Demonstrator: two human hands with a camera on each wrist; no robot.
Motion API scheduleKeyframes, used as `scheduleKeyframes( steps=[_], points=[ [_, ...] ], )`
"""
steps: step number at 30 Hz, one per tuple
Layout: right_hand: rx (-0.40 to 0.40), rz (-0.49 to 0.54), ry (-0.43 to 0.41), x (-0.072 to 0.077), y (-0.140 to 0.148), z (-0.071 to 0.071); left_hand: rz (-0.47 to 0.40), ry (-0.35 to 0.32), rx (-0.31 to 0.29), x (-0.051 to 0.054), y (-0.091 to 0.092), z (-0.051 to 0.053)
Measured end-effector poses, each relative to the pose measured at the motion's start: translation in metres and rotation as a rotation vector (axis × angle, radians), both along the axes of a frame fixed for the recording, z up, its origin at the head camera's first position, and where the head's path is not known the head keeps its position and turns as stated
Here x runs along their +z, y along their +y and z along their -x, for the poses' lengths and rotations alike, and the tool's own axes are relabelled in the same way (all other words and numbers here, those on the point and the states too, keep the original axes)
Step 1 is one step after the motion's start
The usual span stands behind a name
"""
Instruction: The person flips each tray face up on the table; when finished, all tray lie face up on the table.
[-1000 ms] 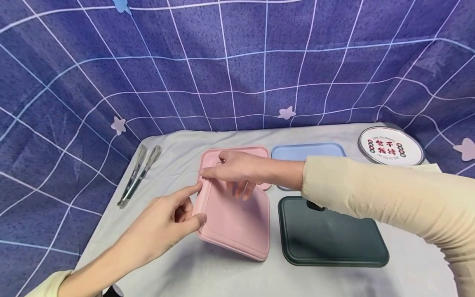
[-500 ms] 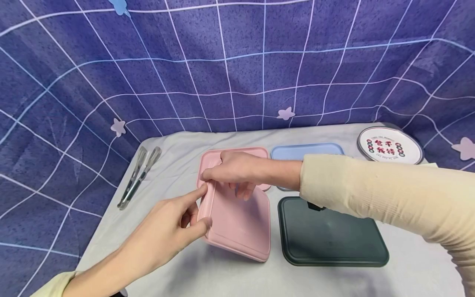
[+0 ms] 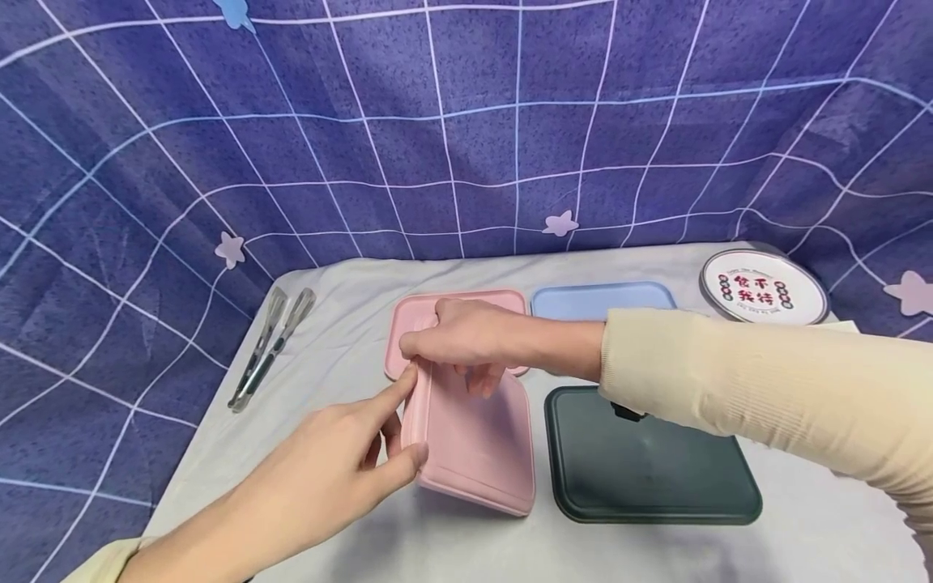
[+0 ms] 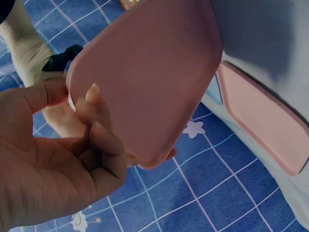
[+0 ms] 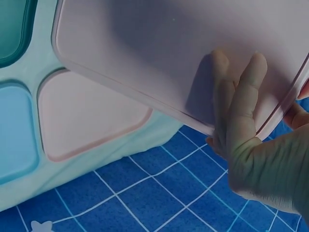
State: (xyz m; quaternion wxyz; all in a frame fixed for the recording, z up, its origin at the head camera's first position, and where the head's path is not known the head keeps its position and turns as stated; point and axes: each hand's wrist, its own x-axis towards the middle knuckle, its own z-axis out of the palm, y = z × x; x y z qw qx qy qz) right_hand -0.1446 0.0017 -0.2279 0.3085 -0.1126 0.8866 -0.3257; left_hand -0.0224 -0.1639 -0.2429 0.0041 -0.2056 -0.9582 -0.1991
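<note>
A pink rectangular tray [image 3: 484, 445] is tilted, its left edge raised from the white cloth and its right edge low. My left hand [image 3: 338, 465] pinches that raised edge between thumb and index finger; in the left wrist view its other fingers curl beside the tray's flat face [image 4: 149, 72]. At the tray's far left corner, my right hand [image 3: 474, 334] grips the rim. Its remaining fingers [image 5: 248, 87] hang over the face in the right wrist view. Behind, a smaller pink tray [image 3: 408, 324] lies flat, partly covered by my right hand.
A dark green tray [image 3: 656, 470] lies to the right, under my right forearm. Behind it is a light blue tray [image 3: 605, 298]. Tongs [image 3: 273, 348] rest at the left edge, and a round lettered plate [image 3: 761, 287] stands at the back right.
The raised left edge of the larger pink tray has shifted right and the tray leans more steeply. Both hands have moved slightly right with it, still holding the edge.
</note>
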Motion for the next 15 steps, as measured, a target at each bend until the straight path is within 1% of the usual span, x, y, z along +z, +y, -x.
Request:
scheduleKeyframes(
  steps=[6,9,12,15],
  points=[
    [0.01,0.015,-0.001,0.002,0.008,-0.001,-0.019,-0.086,-0.047,0.004,-0.001,0.001],
    [0.01,0.029,-0.014,0.004,0.014,-0.001,-0.026,-0.133,-0.088,0.007,-0.005,0.004],
    [0.006,0.044,-0.02,0.006,0.019,-0.002,-0.069,-0.202,-0.15,0.011,-0.013,0.01],
    [0.006,0.047,-0.023,0.009,0.026,-0.002,-0.146,-0.286,-0.208,0.014,-0.023,0.019]
  ],
)
